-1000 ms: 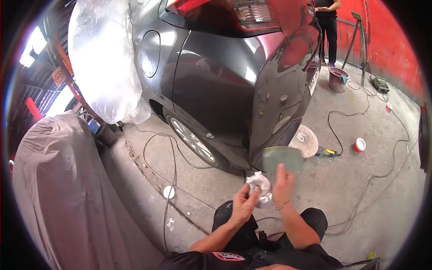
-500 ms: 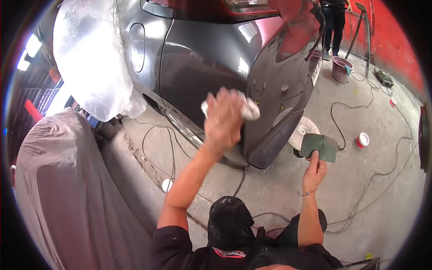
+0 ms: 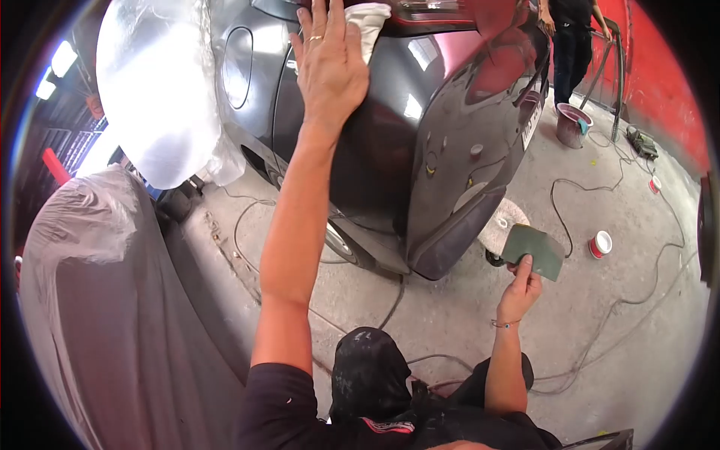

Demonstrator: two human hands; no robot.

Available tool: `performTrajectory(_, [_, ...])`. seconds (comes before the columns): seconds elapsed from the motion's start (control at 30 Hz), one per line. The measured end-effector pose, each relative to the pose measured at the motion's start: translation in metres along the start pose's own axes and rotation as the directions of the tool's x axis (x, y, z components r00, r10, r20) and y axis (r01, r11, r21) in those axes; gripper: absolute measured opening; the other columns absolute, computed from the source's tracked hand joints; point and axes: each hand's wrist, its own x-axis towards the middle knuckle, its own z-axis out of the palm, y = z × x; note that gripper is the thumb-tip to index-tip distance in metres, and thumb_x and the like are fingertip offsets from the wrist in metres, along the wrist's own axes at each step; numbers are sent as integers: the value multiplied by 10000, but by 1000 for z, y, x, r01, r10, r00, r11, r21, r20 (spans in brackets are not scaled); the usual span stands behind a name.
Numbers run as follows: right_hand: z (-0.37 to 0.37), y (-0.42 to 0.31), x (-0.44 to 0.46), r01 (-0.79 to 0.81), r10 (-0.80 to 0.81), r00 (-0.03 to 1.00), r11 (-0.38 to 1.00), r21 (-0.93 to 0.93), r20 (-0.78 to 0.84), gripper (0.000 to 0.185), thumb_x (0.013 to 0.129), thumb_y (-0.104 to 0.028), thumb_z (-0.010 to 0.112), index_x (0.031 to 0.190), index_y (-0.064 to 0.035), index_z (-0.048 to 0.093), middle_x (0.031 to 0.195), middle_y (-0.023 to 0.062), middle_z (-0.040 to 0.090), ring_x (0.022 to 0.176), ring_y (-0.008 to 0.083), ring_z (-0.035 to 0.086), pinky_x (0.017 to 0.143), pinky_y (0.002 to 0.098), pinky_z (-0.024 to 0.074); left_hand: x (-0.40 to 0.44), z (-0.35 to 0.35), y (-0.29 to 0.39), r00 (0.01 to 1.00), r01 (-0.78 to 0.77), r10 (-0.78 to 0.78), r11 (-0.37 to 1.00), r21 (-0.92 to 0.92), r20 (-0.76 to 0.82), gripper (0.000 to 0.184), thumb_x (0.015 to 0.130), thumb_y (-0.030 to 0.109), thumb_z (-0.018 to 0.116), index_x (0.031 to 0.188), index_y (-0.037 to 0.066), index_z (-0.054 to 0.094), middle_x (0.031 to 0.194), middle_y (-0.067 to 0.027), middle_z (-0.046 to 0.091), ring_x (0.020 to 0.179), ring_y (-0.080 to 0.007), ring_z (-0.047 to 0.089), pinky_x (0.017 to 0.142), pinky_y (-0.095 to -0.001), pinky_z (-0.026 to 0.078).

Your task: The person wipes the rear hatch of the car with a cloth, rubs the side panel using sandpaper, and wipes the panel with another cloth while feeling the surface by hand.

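Left hand (image 3: 330,71) and white cloth (image 3: 370,26) have moved up the dark car (image 3: 375,135), from in front of its lower rear side panel to the upper part of that panel, just below the tail light (image 3: 435,13). Right hand (image 3: 520,295) shows little change and remains off the car's rear corner.

Left hand state: flat, fingers extended and slightly parted, laid over the cloth. The cloth projects past the fingers on the tail-light side. The palm side is hidden; finger pressure cannot be determined.

Right hand state: closed on one edge of a green sheet (image 3: 534,253), thumb on top. The sheet is held over the floor beside the car's rear bumper, clear of the bodywork.

Effect on the work: the cloth appears to be the item in use on the car, now at the upper panel; the sheet appears to be held in reserve.

Surroundings, relative to the car:
- Pale round pad (image 3: 498,225): on the floor beside the rear bumper, partly covered by the sheet in this view.
- Red-and-white tub (image 3: 600,244): on the floor, farther out from the bumper.
- Bucket (image 3: 574,126): on the floor behind the car, near a standing person (image 3: 574,49).
- Clear plastic sheeting (image 3: 154,90): over the car's side, forward of the fuel flap (image 3: 238,67).
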Motion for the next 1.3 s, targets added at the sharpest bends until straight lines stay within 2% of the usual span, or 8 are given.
performTrajectory(0.1, [-14, -7, 5, -30, 27, 999, 996, -82, -39, 313, 1009, -256, 550, 865, 7, 640, 776, 21, 603, 721, 91, 532, 680, 259, 434, -51, -15, 10, 999, -32, 32, 998, 61, 4, 504, 1013, 166, 365, 1485, -2, 304, 1543, -245, 273, 1435, -454, 201, 1170, -535, 168])
performTrajectory(0.27, [-7, -17, 3, 19, -19, 1000, 1000, 2, 2, 304, 1010, -248, 549, 897, 14, 654, 818, 17, 613, 737, 81, 522, 684, 257, 428, -257, -4, 22, 972, -233, 232, 972, 35, 37, 583, 975, 208, 415, 1496, -5, 264, 1552, -311, 180, 1454, -484, 127, 1168, -578, 90])
performTrajectory(0.6, [5, -22, -10, -2, 2, 1000, 1000, 0, 0, 316, 1007, -210, 552, 906, 72, 653, 800, 11, 619, 711, 57, 512, 679, 234, 460, -48, -31, -106, 944, 326, -327, 945, -22, -34, 558, 1054, 280, 316, 1510, -22, 203, 1570, -292, 133, 1467, -450, 51, 1191, -504, 69])
performTrajectory(0.87, [-3, -18, -13, 28, -8, 997, 962, -272, 76, 339, 1001, -201, 560, 769, 43, 605, 648, -65, 502, 606, 37, 389, 525, 252, 302, -197, -7, -4, 961, -264, 260, 964, 26, 95, 628, 986, 216, 392, 1499, -78, 180, 1563, -316, 131, 1459, -460, 131, 1198, -496, 36])
performTrajectory(0.9, [-2, -19, -6, 42, -27, 998, 961, -273, 58, 339, 1001, -201, 560, 769, 43, 605, 648, -65, 502, 606, 37, 389, 525, 252, 302, -169, 11, -34, 978, -187, 153, 946, -266, -141, 595, 1011, 215, 350, 1506, -68, 178, 1566, -312, 122, 1468, -448, 91, 1200, -496, 36])
performTrajectory(0.93, [-3, -20, -7, -4, 18, 997, 981, -196, 72, 308, 1002, -210, 562, 841, 44, 635, 680, -50, 526, 624, 44, 416, 575, 241, 360, -118, -6, -46, 990, 136, -134, 990, 28, -48, 581, 1040, 244, 325, 1500, -80, 179, 1573, -299, 105, 1472, -437, 66, 1204, -489, 42])
performTrajectory(1.03, [-9, -20, -11, -90, 104, 986, 990, -108, 130, 284, 1003, -210, 562, 932, 46, 665, 741, -33, 565, 668, 49, 463, 639, 229, 426, -5, -21, -56, 989, 137, -141, 988, 78, 49, 594, 1053, 297, 327, 1481, -98, 210, 1571, -304, 100, 1476, -423, 50, 1201, -461, 70])
performTrajectory(1.3, [9, -1, -14, -121, 130, 981, 990, -73, 146, 263, 1003, -188, 559, 974, 52, 663, 810, -26, 596, 728, 39, 496, 662, 221, 440, -248, 6, 11, 953, 285, -294, 952, -113, -70, 603, 1050, 227, 284, 1488, -124, 65, 1564, -312, 101, 1472, -425, 73, 1195, -487, 86])
